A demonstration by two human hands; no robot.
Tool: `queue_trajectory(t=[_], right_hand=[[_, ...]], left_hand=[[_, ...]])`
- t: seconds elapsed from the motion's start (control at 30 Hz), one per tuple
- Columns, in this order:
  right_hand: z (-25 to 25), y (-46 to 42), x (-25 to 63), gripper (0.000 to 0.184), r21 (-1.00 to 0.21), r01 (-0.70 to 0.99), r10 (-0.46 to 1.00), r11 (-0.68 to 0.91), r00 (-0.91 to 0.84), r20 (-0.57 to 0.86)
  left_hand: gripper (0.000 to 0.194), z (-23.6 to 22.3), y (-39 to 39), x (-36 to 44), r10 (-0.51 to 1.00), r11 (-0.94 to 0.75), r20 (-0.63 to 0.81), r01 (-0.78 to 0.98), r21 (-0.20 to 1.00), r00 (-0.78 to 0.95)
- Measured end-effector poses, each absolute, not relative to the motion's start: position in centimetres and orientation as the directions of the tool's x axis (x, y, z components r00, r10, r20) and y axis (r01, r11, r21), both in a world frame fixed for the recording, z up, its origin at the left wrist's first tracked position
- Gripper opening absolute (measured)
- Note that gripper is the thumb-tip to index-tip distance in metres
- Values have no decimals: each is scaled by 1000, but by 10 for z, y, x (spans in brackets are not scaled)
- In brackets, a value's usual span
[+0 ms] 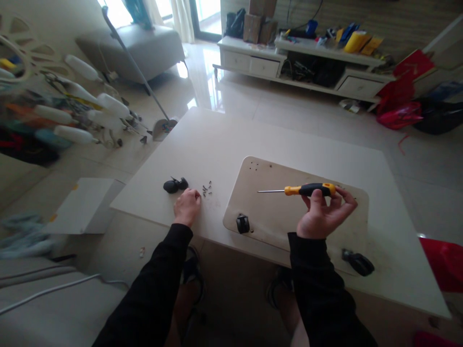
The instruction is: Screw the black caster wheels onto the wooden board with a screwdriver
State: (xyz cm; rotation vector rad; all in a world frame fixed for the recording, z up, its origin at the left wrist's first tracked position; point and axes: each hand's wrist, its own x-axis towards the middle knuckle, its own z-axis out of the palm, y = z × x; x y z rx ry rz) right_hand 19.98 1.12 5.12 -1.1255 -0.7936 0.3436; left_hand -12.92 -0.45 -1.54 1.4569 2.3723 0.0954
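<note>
My right hand (pixel 323 212) grips a screwdriver (pixel 311 189) with a yellow-and-black handle, its shaft pointing left above a beige board (pixel 275 202) with rounded corners. A black caster (pixel 242 223) sits at the board's near left corner, and another caster (pixel 358 262) at its near right. Four small holes show in the far left corner. My left hand (pixel 187 207) rests on the table with its fingers curled together; whatever they may hold is hidden. Just right of it lie several small screws (pixel 206 189). Loose black casters (pixel 175 184) lie beyond it on the left.
The white table (pixel 217 140) carries all of this. On the floor to the left are a dustpan (pixel 163 129), a white box (pixel 85 205) and a jumble of white padded parts (pixel 112 103). A low cabinet (pixel 249 62) stands along the far wall, with red bags (pixel 400 113) at its right.
</note>
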Motion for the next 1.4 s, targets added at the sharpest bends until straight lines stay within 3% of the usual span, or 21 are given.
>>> queue_trajectory(t=[0.1, 0.3, 0.57, 0.77, 1.4], right_hand=[[53, 12, 199, 50, -900, 115, 619, 422, 688, 378], [55, 14, 191, 50, -927, -34, 691, 373, 677, 254], [51, 17, 185, 57, -936, -196, 754, 293, 649, 100], [53, 14, 179, 53, -936, -225, 783, 272, 617, 79], [56, 5, 185, 53, -931, -220, 784, 290, 613, 99]], left_hand=[[21, -13, -2, -130, 891, 443, -249, 845, 297, -380], [11, 7, 5, -109, 970, 238, -139, 648, 724, -201], [16, 14, -8, -73, 998, -54, 63, 376, 925, -12], [25, 9, -9, -67, 991, -131, 136, 267, 955, 1], [27, 15, -7, -56, 980, -199, 191, 305, 931, 55]])
